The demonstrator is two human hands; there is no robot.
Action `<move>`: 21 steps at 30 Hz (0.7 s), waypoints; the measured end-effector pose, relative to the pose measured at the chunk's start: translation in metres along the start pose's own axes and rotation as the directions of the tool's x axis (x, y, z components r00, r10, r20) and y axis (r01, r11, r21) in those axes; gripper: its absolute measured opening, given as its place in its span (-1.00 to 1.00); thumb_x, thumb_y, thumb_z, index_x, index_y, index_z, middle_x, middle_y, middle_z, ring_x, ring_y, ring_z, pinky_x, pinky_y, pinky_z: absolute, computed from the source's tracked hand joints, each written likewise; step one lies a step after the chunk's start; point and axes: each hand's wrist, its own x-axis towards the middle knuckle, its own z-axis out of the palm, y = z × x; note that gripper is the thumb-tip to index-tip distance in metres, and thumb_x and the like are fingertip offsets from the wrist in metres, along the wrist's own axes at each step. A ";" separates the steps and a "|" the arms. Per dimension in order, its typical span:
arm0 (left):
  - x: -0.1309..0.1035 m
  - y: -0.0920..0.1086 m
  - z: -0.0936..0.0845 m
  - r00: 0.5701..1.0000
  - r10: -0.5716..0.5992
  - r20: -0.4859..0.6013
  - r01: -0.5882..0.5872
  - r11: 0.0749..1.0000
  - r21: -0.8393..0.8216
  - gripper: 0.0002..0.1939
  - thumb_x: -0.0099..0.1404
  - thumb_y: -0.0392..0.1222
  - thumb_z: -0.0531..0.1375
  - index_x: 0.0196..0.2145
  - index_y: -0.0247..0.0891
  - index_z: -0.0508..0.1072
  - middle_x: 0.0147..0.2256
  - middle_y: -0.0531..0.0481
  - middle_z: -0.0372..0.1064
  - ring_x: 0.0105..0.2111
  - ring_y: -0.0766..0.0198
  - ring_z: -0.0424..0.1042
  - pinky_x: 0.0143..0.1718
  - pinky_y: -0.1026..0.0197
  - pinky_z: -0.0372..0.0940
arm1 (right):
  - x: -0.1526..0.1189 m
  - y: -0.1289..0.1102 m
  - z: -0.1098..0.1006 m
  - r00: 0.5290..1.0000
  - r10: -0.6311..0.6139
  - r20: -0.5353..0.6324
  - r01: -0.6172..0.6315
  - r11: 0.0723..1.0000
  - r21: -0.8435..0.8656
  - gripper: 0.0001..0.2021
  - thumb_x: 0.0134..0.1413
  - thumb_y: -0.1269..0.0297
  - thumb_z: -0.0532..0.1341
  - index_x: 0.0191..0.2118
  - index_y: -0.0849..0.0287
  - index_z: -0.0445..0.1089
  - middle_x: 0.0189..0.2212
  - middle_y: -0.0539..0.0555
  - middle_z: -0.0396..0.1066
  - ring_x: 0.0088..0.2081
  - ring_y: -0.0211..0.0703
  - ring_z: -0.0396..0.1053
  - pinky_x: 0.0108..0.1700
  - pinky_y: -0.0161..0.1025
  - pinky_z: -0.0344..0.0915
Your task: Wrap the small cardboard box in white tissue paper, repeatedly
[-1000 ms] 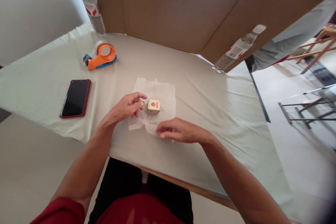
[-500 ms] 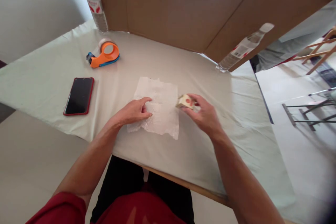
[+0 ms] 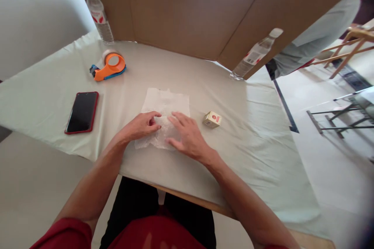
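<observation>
A sheet of translucent bubble wrap [image 3: 166, 99] lies flat on the cloth-covered table. My left hand [image 3: 143, 125] rests at its left side, thumb and index finger apart, the other fingers partly hidden. Over the sheet's right part is my right hand [image 3: 188, 134], its fingers spread and nothing in its grasp; whether the fingertips press on the wrap I cannot tell. A small cream-coloured box [image 3: 212, 120] with red print stands on the cloth, just right of my right hand and apart from it.
An orange tape dispenser [image 3: 109, 67] and a phone in a red case [image 3: 82, 113] lie on the left. Water bottles [image 3: 99, 15] [image 3: 257, 54] stand before a tall cardboard panel [image 3: 187, 11]. A person in grey [image 3: 315, 46] is behind it on the right.
My right hand has let go of the small box, which now stands on the cloth, and has moved left over the bubble wrap. My left hand stays at the wrap. The view has shifted slightly.
</observation>
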 end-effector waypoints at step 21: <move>0.008 -0.009 0.018 0.960 0.274 0.054 -0.274 0.884 0.380 -0.38 0.18 -0.02 0.32 0.17 -0.26 0.42 0.26 -0.29 0.30 0.32 -0.15 0.22 0.33 -0.18 0.10 | -0.003 0.025 0.014 0.999 -0.048 -0.021 0.052 0.977 0.205 -0.52 0.19 -0.06 0.27 0.14 0.07 0.47 0.17 0.24 0.46 0.30 0.17 0.30 0.32 0.23 0.21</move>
